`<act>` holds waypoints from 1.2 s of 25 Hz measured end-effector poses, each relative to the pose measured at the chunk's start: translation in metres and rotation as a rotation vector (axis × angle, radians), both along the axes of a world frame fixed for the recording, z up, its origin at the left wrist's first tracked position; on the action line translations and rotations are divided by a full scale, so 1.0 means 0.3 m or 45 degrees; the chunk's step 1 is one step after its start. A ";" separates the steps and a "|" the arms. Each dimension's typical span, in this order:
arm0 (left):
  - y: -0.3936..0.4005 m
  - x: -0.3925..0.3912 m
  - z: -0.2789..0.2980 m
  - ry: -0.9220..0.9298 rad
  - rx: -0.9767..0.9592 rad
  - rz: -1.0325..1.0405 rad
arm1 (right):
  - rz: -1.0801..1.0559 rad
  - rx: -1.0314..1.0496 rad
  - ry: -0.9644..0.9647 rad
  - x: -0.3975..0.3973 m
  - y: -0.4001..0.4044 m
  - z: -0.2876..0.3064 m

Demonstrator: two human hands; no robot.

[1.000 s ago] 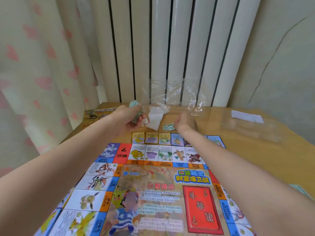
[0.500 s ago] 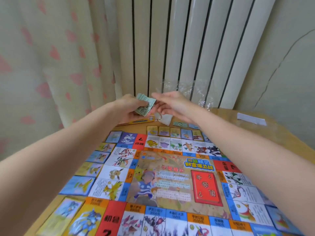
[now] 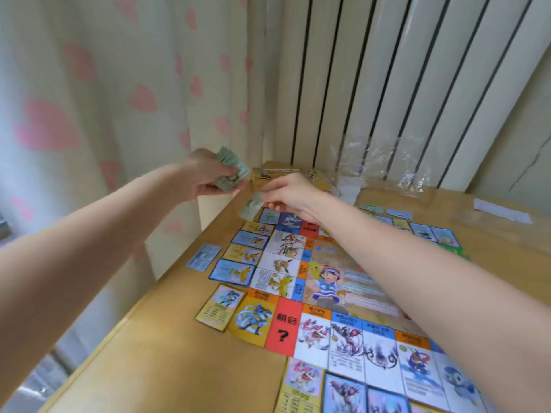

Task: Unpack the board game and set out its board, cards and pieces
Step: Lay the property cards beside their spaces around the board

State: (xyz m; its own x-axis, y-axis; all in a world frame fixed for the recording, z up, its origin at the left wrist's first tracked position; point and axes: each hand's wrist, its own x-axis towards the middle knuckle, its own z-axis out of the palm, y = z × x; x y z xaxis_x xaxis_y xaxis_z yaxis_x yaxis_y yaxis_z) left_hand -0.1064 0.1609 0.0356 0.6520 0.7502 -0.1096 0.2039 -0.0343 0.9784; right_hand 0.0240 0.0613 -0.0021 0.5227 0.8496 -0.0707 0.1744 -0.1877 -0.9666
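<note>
The colourful game board (image 3: pixel 334 290) lies unfolded on the wooden table (image 3: pixel 167 347), with picture cards (image 3: pixel 232 272) laid along its left, near and far edges. My left hand (image 3: pixel 205 174) grips a wad of green play money (image 3: pixel 231 171) above the table's far left corner. My right hand (image 3: pixel 286 193) is just right of it and pinches a single green note (image 3: pixel 252 207) that hangs down over the board's far left corner. My right forearm crosses above the board.
The yellow game box (image 3: pixel 298 175) lies at the back by the radiator. Crumpled clear plastic wrap (image 3: pixel 378 162) and a white paper piece (image 3: pixel 348 187) sit beside it. A white strip (image 3: pixel 501 208) lies far right. A heart-print curtain hangs on the left.
The view swung left. Both hands moved from the table's back middle toward its far left corner, and my right hand now pinches one note pulled off the wad.
</note>
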 end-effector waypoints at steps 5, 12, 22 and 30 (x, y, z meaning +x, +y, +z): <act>0.070 -0.079 -0.034 0.094 -0.005 -0.045 | 0.030 -0.160 -0.302 -0.075 0.150 -0.119; 0.088 0.002 -0.157 0.249 0.088 -0.035 | 0.082 -0.273 -0.700 -0.070 0.233 -0.217; -0.152 0.063 -0.109 0.161 0.023 -0.299 | 0.179 -0.190 -0.524 -0.022 -0.193 0.053; -0.496 -0.035 -0.065 0.130 0.030 -0.802 | 0.019 -0.154 -0.254 -0.121 -0.612 0.114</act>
